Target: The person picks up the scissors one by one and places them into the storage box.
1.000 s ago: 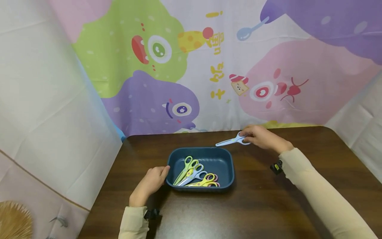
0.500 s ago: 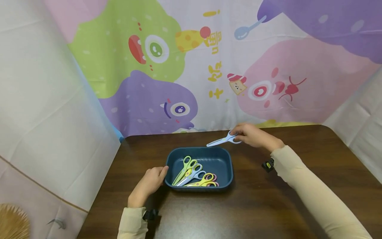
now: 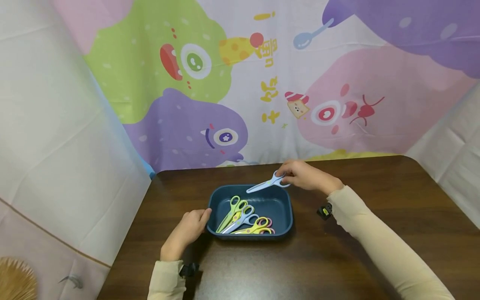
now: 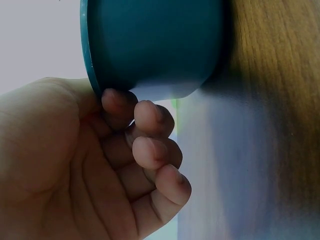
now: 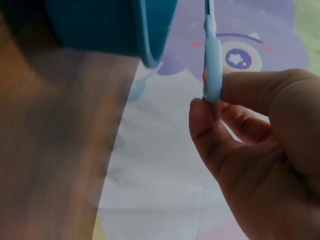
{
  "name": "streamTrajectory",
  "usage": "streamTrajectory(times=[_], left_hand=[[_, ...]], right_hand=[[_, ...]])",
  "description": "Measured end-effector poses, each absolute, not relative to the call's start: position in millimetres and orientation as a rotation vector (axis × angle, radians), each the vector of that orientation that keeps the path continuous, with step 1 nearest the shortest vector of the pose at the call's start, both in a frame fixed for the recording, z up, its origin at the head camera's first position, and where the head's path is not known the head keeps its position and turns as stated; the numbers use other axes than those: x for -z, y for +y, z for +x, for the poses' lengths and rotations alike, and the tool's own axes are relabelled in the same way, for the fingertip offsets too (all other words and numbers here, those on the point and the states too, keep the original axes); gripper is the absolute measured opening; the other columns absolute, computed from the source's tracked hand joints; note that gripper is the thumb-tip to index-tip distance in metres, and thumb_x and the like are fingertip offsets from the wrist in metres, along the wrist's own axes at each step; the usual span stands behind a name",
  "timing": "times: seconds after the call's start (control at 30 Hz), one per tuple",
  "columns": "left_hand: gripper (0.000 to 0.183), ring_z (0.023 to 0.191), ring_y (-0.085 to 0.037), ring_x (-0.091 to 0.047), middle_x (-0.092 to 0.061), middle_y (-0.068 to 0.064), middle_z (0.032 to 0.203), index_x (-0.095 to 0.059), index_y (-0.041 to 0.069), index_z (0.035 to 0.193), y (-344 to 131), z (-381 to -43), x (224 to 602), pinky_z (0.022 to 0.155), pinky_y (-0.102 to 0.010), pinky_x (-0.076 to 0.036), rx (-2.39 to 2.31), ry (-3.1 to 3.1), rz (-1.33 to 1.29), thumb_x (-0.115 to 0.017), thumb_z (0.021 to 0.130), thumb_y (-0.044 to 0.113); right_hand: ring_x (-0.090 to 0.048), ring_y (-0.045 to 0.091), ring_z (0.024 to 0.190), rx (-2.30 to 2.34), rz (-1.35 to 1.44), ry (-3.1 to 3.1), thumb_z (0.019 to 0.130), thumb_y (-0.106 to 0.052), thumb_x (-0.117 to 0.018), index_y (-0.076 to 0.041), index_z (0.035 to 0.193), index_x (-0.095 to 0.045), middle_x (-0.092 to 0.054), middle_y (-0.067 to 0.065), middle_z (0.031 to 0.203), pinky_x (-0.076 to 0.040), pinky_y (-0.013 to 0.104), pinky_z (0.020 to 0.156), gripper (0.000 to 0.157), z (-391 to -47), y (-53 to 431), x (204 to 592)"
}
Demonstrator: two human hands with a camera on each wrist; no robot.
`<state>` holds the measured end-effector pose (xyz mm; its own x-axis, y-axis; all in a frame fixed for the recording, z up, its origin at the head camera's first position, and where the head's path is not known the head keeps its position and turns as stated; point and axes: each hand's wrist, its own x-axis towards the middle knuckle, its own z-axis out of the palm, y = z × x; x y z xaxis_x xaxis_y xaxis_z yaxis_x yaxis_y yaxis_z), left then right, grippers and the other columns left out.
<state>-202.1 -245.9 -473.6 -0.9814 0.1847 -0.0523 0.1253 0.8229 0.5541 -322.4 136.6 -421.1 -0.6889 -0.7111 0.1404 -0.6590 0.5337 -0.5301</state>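
Observation:
A dark blue rectangular bin (image 3: 283, 230) stands on the table, with several small scissors in its left and front part: green scissors (image 3: 227, 217), light blue scissors (image 3: 240, 220), yellow scissors (image 3: 258, 227) and a pink-handled pair (image 3: 271, 223). My left hand (image 3: 190, 227) grips the bin's left rim; the left wrist view shows curled fingertips (image 4: 150, 152) against its outer wall. Above the bin's back right corner, my right hand (image 3: 305, 175) pinches another pair of light blue scissors (image 3: 262, 186) by the handles, blades pointing left over the bin. In the right wrist view those scissors (image 5: 213, 65) appear edge-on between thumb and fingers.
The dark wooden table (image 3: 337, 258) extends around the bin. A cloth with cartoon monsters (image 3: 180, 129) hangs along its back edge, and pale cloth (image 3: 56, 125) covers the left side. A straw-coloured bristly object (image 3: 16, 278) lies at the lower left.
My right hand has moved left with the light blue scissors, bringing the blades from behind the bin's back right corner to over the bin. The left hand stays on the rim.

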Motion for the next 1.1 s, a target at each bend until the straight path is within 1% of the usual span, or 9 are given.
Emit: streamTrajectory(times=[0.17, 0.37, 0.5, 0.67, 0.9, 1.1], left_hand=[[0.046, 0.055, -0.013, -0.048, -0.05, 0.001, 0.057, -0.052, 0.012, 0.07, -246.1, -202.3, 473.4, 0.064, -0.032, -0.042, -0.867, 2.902, 0.253, -0.042, 0.112, 0.028], [0.046, 0.056, -0.013, -0.049, -0.05, 0.001, 0.058, -0.053, 0.012, 0.071, -247.0, -202.3, 473.6, 0.066, -0.032, -0.042, -0.867, 2.9, 0.254, -0.042, 0.112, 0.028], [0.046, 0.056, -0.014, -0.049, -0.051, 0.0, 0.058, -0.053, 0.012, 0.071, -246.9, -202.5, 473.8, 0.066, -0.033, -0.042, -0.871, 2.894, 0.248, -0.042, 0.112, 0.028], [0.046, 0.056, -0.014, -0.049, -0.05, 0.0, 0.059, -0.052, 0.012, 0.071, -246.0, -202.1, 473.0, 0.065, -0.033, -0.042, -0.882, 2.883, 0.238, -0.042, 0.113, 0.029], [0.045, 0.056, -0.015, -0.048, -0.05, -0.001, 0.06, -0.052, 0.011, 0.072, -245.9, -200.8, 472.4, 0.064, -0.033, -0.041, -0.904, 2.863, 0.227, -0.042, 0.113, 0.029], [0.046, 0.056, -0.015, -0.049, -0.05, -0.001, 0.059, -0.052, 0.011, 0.071, -245.8, -200.9, 471.7, 0.065, -0.033, -0.042, -0.903, 2.866, 0.229, -0.041, 0.113, 0.029]], right_hand=[[-0.065, 0.023, 0.106, 0.834, -1.191, 2.621, 0.097, -0.007, -0.07, -0.006, 0.118, -0.076, -0.071, 0.007, 0.114, -0.057, 0.041, 0.092, 0.022, -317.7, 127.1, 417.8], [-0.065, 0.015, 0.095, 0.831, -1.206, 2.538, 0.097, -0.009, -0.072, -0.008, 0.117, -0.077, -0.071, 0.004, 0.112, -0.058, 0.033, 0.086, 0.021, -313.8, 116.1, 414.0], [-0.064, 0.013, 0.093, 0.813, -1.224, 2.497, 0.096, -0.01, -0.073, -0.011, 0.115, -0.078, -0.071, 0.002, 0.11, -0.058, 0.03, 0.085, 0.02, -311.3, 108.7, 411.9], [-0.062, 0.013, 0.091, 0.807, -1.222, 2.462, 0.095, -0.012, -0.073, -0.013, 0.115, -0.079, -0.072, -0.001, 0.108, -0.056, 0.028, 0.084, 0.021, -310.2, 100.3, 410.6], [-0.06, 0.011, 0.087, 0.821, -1.276, 2.413, 0.094, -0.009, -0.073, -0.012, 0.113, -0.079, -0.073, -0.002, 0.107, -0.055, 0.027, 0.079, 0.02, -310.6, 88.8, 409.5], [-0.059, 0.01, 0.086, 0.814, -1.303, 2.403, 0.094, -0.009, -0.074, -0.012, 0.113, -0.08, -0.073, -0.002, 0.106, -0.053, 0.026, 0.078, 0.02, -312.2, 75.0, 409.7]])
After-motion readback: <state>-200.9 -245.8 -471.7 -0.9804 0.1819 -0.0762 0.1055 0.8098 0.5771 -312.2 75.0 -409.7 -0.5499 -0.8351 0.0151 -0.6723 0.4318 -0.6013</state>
